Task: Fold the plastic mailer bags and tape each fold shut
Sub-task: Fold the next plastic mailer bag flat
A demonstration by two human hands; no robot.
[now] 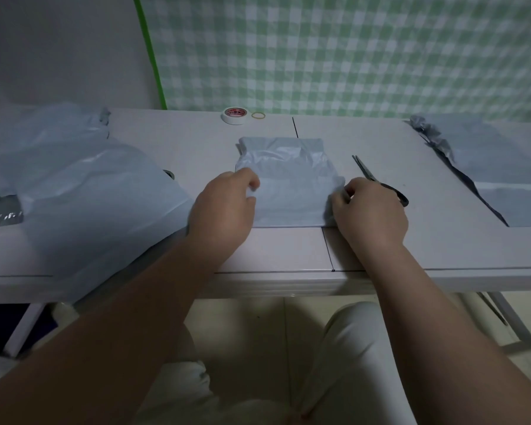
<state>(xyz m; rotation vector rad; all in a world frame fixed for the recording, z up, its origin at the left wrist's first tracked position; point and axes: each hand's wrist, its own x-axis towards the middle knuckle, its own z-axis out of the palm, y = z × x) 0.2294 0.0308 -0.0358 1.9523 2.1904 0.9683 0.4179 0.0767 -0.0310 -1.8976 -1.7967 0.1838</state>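
Observation:
A folded pale grey mailer bag (pixel 290 182) lies in the middle of the white table (pixel 172 133). My left hand (pixel 224 207) pinches its left edge with curled fingers. My right hand (pixel 368 213) pinches the folded flap at the bag's right edge. A roll of white tape (pixel 234 115) with a red-printed core sits at the table's back edge, apart from both hands. Black scissors (pixel 380 181) lie just right of the bag, their handle partly hidden behind my right hand.
A loose pile of unfolded mailer bags (pixel 74 185) covers the left of the table and hangs over its front edge. More bags (pixel 497 167) lie flat at the right. A yellow rubber band (pixel 258 115) sits beside the tape. A green checked curtain (pixel 350 50) hangs behind.

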